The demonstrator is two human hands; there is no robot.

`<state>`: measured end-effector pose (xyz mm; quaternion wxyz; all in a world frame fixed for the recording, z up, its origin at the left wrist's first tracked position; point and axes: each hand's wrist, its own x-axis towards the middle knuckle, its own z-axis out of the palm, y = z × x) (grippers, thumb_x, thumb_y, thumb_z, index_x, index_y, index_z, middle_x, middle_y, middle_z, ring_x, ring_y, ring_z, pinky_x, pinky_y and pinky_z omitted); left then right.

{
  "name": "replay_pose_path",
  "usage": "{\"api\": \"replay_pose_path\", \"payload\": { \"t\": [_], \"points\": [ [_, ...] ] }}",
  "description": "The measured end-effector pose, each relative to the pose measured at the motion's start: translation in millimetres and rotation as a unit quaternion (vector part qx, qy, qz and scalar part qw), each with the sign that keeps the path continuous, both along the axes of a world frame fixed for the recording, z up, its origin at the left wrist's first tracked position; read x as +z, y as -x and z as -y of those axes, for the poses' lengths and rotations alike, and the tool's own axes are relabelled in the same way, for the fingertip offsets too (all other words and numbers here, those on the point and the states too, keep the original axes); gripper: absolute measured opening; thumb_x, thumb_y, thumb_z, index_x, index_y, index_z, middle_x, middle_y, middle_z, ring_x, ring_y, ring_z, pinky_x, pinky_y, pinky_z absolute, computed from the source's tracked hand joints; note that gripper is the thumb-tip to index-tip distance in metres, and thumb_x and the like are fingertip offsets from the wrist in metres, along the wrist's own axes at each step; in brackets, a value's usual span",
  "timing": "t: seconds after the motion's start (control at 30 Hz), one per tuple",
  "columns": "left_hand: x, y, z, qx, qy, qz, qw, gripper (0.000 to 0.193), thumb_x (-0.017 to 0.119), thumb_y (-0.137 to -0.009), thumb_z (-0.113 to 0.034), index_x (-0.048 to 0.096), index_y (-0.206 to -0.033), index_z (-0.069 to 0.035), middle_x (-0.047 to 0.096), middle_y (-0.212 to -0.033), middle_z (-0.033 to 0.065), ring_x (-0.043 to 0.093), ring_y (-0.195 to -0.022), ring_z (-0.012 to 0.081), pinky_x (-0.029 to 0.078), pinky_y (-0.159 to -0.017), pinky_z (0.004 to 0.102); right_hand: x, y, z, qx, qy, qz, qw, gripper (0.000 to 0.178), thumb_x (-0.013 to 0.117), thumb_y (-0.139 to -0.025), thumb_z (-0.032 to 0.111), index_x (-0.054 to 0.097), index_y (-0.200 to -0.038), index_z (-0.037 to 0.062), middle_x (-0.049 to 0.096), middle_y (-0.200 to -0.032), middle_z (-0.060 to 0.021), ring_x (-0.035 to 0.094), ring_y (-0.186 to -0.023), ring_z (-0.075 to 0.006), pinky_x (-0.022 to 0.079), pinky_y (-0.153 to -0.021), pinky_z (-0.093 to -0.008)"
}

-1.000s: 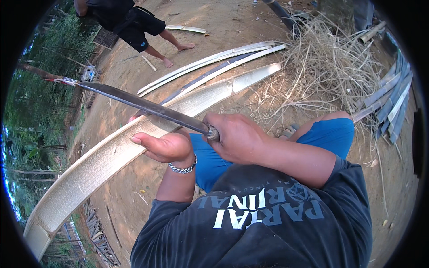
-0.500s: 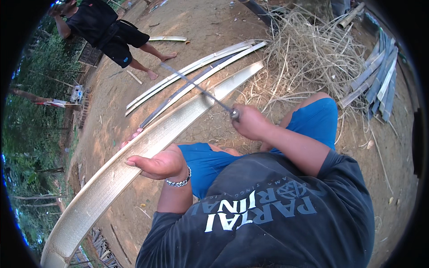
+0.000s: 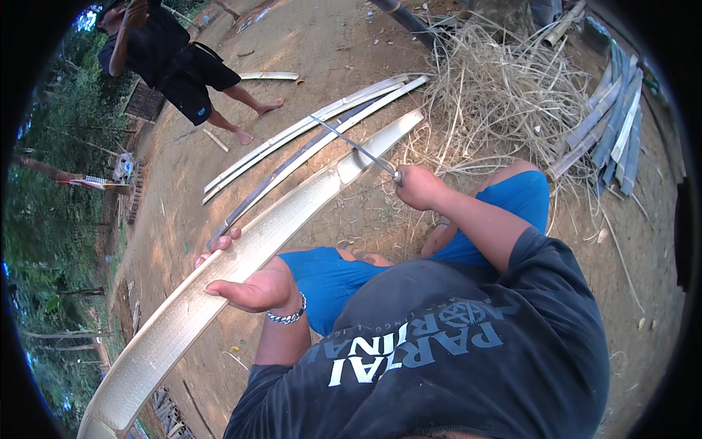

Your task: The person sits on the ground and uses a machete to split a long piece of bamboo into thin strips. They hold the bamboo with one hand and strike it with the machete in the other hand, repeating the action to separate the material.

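A long split bamboo half (image 3: 278, 223), pale hollow face up, slants from the lower left to the upper right across the front of my body. My left hand (image 3: 259, 289), with a chain bracelet at the wrist, grips it from below; the thumb rests on the inner face and fingertips curl over the far edge. In my right hand (image 3: 424, 188) is the handle of a long, thin-bladed knife (image 3: 347, 139). Its blade crosses the bamboo's far section, just past a node ridge; whether it touches the surface I cannot tell.
Several split bamboo lengths (image 3: 292, 150) lie on the dirt ground ahead. A heap of bamboo shavings (image 3: 504, 95) sits at the far right, beside a stack of dark strips (image 3: 618, 121). A barefoot person in dark clothes (image 3: 172, 62) stands at the upper left.
My right hand and the knife have moved slightly right, toward the bamboo's far end. The bamboo and my left hand sit a little lower in view, and the left fingertips show more.
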<state>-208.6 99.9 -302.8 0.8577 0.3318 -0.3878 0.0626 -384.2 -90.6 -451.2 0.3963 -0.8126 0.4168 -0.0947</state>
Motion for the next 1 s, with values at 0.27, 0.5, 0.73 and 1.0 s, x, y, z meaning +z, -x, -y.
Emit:
{"api": "replay_pose_path", "payload": {
  "t": [0.27, 0.5, 0.73, 1.0],
  "points": [
    [70.9, -28.3, -48.0, -0.105, 0.016, 0.102, 0.989, 0.049, 0.038, -0.099, -0.051, 0.045, -0.123, -0.009, 0.053, -0.102, 0.0071, 0.052, -0.092, 0.0221, 0.043, -0.090, 0.0442, 79.0, -29.9, -70.9, 0.130, 0.019, 0.137, 0.982, 0.017, 0.058, -0.083, 0.015, 0.058, -0.095, 0.0034, 0.064, -0.083, -0.0226, 0.063, -0.086, -0.0410, 0.049, -0.078, -0.0495],
    [93.8, -45.8, -34.0, -0.113, 0.004, 0.086, 0.990, 0.045, 0.044, -0.097, -0.045, 0.047, -0.116, -0.004, 0.050, -0.093, 0.0096, 0.050, -0.090, 0.0249, 0.040, -0.090, 0.0467, 16.9, -20.9, 0.7, 0.044, 0.012, 0.044, 0.998, 0.019, 0.058, -0.082, 0.015, 0.059, -0.096, 0.0025, 0.065, -0.083, -0.0229, 0.065, -0.085, -0.0403, 0.051, -0.078, -0.0468],
    [101.9, -35.9, -34.4, -0.101, -0.008, 0.130, 0.986, 0.044, 0.050, -0.096, -0.044, 0.046, -0.117, -0.006, 0.048, -0.092, 0.0069, 0.047, -0.086, 0.0207, 0.040, -0.083, 0.0407, 41.0, -33.7, -22.5, 0.113, 0.011, 0.119, 0.986, 0.020, 0.058, -0.083, 0.014, 0.060, -0.098, 0.0022, 0.066, -0.086, -0.0218, 0.065, -0.082, -0.0388, 0.052, -0.077, -0.0456],
    [105.6, -44.6, -31.0, -0.134, 0.008, 0.108, 0.985, 0.044, 0.052, -0.094, -0.043, 0.046, -0.112, -0.004, 0.047, -0.093, 0.0097, 0.048, -0.088, 0.0240, 0.040, -0.086, 0.0442, 29.5, -32.5, 3.9, 0.064, -0.031, 0.022, 0.997, 0.020, 0.058, -0.082, 0.013, 0.061, -0.098, 0.0018, 0.066, -0.085, -0.0218, 0.065, -0.083, -0.0392, 0.051, -0.077, -0.0469]
  ]
}}
